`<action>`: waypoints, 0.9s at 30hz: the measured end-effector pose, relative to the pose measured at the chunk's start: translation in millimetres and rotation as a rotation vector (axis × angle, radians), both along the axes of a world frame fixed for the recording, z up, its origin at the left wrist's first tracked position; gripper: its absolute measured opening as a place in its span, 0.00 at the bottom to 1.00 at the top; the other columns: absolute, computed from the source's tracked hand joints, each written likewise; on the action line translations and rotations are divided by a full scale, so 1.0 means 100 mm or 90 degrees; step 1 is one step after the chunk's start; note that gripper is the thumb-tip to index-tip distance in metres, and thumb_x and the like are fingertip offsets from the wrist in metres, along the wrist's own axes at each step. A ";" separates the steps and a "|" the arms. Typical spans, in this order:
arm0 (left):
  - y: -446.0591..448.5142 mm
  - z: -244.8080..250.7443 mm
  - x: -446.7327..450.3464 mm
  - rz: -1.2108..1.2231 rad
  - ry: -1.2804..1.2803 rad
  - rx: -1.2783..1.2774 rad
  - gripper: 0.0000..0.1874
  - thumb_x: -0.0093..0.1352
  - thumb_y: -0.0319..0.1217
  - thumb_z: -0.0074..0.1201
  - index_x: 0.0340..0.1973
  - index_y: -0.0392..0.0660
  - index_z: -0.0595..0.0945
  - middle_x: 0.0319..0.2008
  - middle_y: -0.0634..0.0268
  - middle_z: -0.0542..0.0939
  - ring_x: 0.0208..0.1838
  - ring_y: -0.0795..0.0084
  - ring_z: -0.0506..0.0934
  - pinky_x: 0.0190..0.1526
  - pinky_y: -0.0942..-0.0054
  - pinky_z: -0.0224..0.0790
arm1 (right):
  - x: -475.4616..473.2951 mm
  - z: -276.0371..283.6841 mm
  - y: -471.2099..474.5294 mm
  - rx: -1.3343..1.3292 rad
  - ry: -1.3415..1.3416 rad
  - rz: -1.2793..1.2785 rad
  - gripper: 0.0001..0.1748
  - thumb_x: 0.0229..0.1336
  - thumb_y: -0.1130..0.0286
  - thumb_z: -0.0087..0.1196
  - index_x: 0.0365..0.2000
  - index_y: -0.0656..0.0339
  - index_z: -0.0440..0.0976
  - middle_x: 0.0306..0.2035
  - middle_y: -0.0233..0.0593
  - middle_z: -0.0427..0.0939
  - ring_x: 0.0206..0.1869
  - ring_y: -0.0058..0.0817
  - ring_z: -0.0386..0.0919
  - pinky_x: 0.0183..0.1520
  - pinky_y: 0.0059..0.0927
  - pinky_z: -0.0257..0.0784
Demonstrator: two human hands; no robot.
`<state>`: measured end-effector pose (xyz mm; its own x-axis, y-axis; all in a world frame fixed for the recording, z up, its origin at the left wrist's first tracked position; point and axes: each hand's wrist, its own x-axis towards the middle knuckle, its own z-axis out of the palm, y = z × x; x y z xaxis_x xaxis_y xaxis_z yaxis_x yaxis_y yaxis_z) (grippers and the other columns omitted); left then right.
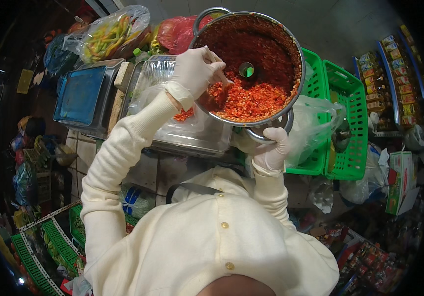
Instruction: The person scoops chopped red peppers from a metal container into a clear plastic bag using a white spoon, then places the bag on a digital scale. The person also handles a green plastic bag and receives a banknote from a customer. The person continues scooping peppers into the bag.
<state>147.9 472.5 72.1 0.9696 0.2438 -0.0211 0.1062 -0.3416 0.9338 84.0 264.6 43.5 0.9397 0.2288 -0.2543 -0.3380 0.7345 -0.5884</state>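
Note:
A large steel bowl is tilted over the counter, its inside smeared red. Chopped red chili with pale bits heaps along its lower side. Through a hollow centre post a patch of green shows. Gloved in white, my left hand reaches over the left rim and pinches what looks like a pale spoon, its tip at the chili. My right hand, also gloved, grips the bowl's near loop handle. Below the left rim, more chili lies in a clear plastic bag, partly hidden by my wrist.
A clear-covered metal tray lies under the bag. Left of it stands a blue-topped scale. Green plastic baskets and a translucent bag are at right. A bag of yellow-green peppers sits behind. Bottles line a shelf.

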 end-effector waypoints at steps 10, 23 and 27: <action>0.08 0.12 -0.28 0.032 0.081 -0.209 0.10 0.69 0.28 0.57 0.38 0.31 0.79 0.30 0.54 0.84 0.29 0.69 0.84 0.30 0.78 0.80 | -0.07 0.00 0.11 -0.016 -0.025 0.019 0.36 0.45 0.77 0.49 0.60 0.68 0.61 0.57 0.49 0.71 0.58 0.41 0.72 0.64 0.46 0.64; 0.49 0.06 -0.65 0.253 -0.049 -0.197 0.13 0.66 0.32 0.62 0.39 0.34 0.82 0.31 0.60 0.84 0.23 0.79 0.80 0.23 0.86 0.66 | -0.01 -0.03 0.21 0.048 -0.066 0.045 0.38 0.45 0.76 0.48 0.62 0.65 0.61 0.59 0.47 0.70 0.61 0.41 0.70 0.67 0.45 0.60; 0.55 -0.06 -0.67 0.296 -0.072 -0.245 0.13 0.66 0.32 0.63 0.39 0.34 0.83 0.31 0.60 0.84 0.22 0.80 0.78 0.21 0.86 0.63 | -0.02 -0.03 0.19 -0.012 -0.033 0.013 0.36 0.44 0.76 0.49 0.60 0.66 0.63 0.58 0.47 0.71 0.59 0.40 0.72 0.65 0.42 0.63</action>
